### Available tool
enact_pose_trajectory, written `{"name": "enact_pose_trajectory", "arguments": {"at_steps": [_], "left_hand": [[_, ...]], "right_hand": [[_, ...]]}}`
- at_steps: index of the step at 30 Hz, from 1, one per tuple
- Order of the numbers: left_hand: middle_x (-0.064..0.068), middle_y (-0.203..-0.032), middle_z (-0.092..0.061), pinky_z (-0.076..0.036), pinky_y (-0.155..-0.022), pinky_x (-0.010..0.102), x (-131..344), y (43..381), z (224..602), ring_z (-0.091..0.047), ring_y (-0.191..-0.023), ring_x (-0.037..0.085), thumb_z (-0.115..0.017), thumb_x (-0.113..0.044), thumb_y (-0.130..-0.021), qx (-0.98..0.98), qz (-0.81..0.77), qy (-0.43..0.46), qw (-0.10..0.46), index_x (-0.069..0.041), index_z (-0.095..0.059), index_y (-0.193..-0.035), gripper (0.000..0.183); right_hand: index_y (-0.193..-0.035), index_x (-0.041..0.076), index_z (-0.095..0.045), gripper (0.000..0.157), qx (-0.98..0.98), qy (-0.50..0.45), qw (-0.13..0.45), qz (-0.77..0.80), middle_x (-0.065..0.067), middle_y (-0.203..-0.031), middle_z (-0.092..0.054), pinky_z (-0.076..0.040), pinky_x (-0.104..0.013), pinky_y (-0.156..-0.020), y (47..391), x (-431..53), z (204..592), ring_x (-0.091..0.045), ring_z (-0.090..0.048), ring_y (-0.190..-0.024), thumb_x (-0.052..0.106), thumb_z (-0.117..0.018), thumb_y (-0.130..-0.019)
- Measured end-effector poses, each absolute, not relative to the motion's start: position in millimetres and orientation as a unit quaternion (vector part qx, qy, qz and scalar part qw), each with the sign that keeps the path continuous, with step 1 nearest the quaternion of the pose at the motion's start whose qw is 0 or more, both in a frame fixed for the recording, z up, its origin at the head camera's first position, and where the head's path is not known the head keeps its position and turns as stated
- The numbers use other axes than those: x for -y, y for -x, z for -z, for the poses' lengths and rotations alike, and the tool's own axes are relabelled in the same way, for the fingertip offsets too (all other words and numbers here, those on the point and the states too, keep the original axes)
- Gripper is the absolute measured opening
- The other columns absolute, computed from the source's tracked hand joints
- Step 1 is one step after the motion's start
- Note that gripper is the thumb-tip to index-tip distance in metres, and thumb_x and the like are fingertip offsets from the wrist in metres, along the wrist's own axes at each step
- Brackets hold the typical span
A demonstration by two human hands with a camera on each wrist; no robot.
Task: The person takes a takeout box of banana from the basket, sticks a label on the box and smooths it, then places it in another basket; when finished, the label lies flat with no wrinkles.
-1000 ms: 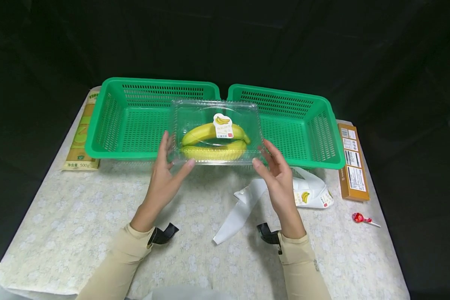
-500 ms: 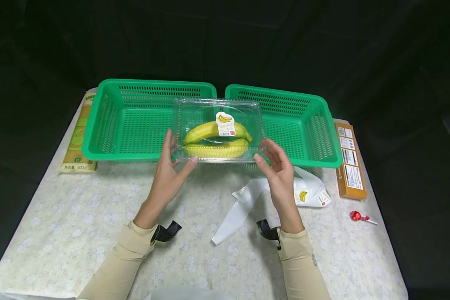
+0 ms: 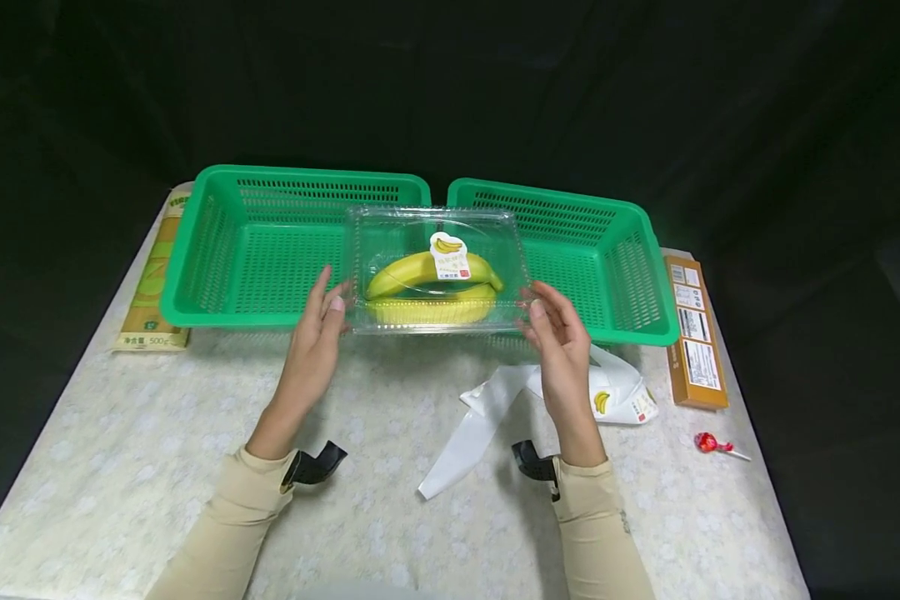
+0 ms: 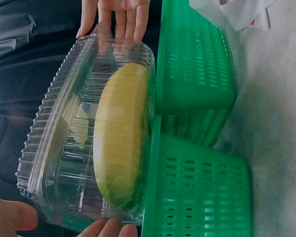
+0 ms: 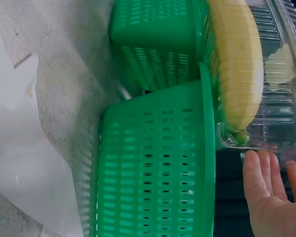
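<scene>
A clear plastic fruit box spans the gap between two green baskets, over their front rims. Inside lie bananas, seen through the lid, which bears a white banana sticker. At the box's left end is my left hand, its thumb off the front edge; in the left wrist view its fingertips lie close against that end. My right hand is at the opposite end, thumb beside the corner. The right wrist view has its fairly straight fingers at the box's end, touch uncertain.
The left basket and right basket stand side by side. A green-and-tan 500 g pack lies far left. To the right are an orange box, a red lollipop and a roll of banana labels with a loose white strip.
The fruit box shifted slightly right over the baskets, then stayed put. My left hand has drawn back leftward, its thumb leaving the box's front edge; my right thumb has slid outward off the corner.
</scene>
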State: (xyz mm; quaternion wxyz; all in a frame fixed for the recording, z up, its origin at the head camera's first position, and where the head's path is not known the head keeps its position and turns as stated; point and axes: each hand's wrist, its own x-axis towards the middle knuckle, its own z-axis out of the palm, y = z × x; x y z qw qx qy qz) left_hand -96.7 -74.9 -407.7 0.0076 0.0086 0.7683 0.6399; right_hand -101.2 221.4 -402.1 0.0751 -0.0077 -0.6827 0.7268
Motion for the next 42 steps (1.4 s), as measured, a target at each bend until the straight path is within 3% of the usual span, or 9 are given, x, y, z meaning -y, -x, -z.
{"name": "enact_pose_trajectory", "arguments": {"at_steps": [8, 16, 27, 34, 42], "left_hand": [[0.008, -0.16, -0.041, -0.042, -0.115, 0.049, 79.4, 96.9, 406.7, -0.046, -0.144, 0.027, -0.038, -0.03, -0.109, -0.772, -0.635, -0.009, 0.004, -0.022, -0.028, -0.16, 0.052], [0.006, -0.161, -0.04, -0.045, -0.111, 0.054, 75.7, 98.4, 408.1, -0.048, -0.141, 0.029, -0.041, -0.035, -0.109, -0.792, -0.608, -0.035, 0.031, -0.03, -0.025, -0.16, 0.054], [0.007, -0.159, -0.042, -0.045, -0.11, 0.054, 72.4, 98.0, 405.8, -0.048, -0.141, 0.028, -0.042, -0.033, -0.108, -0.787, -0.615, -0.028, 0.03, -0.027, -0.026, -0.16, 0.055], [0.009, -0.153, -0.05, -0.049, -0.106, 0.05, 66.0, 102.3, 403.1, -0.056, -0.133, 0.028, -0.048, -0.026, -0.107, -0.783, -0.622, -0.016, 0.011, -0.022, -0.035, -0.157, 0.053], [0.013, -0.148, -0.05, -0.051, -0.104, 0.051, 55.6, 109.9, 404.2, -0.056, -0.13, 0.03, -0.045, -0.03, -0.108, -0.793, -0.607, -0.046, 0.02, -0.021, -0.032, -0.158, 0.053]], "right_hand": [[-0.141, 0.007, -0.054, 0.04, 0.674, 0.027, 0.083, -0.733, 0.001, -0.129, -0.061, -0.054, -0.029, -0.098, 104.0, -219.6, 403.4, -0.017, -0.06, -0.12, 0.024, -0.054, -0.105], [-0.138, 0.003, -0.056, 0.036, 0.661, 0.065, 0.101, -0.74, 0.003, -0.127, -0.061, -0.056, -0.025, -0.093, 105.4, -227.9, 402.1, -0.015, -0.061, -0.115, 0.016, -0.055, -0.104], [-0.136, 0.004, -0.058, 0.037, 0.672, 0.075, 0.106, -0.729, 0.003, -0.12, -0.065, -0.056, -0.026, -0.094, 104.9, -230.6, 403.1, -0.015, -0.063, -0.113, 0.018, -0.058, -0.103], [-0.133, 0.007, -0.062, 0.035, 0.674, 0.092, 0.118, -0.724, 0.003, -0.12, -0.065, -0.056, -0.026, -0.094, 105.8, -233.0, 400.9, -0.015, -0.063, -0.112, 0.02, -0.06, -0.102], [-0.131, 0.006, -0.063, 0.033, 0.655, 0.103, 0.129, -0.737, 0.002, -0.118, -0.066, -0.056, -0.027, -0.093, 108.4, -242.1, 397.7, -0.016, -0.063, -0.108, 0.019, -0.061, -0.101]]}}
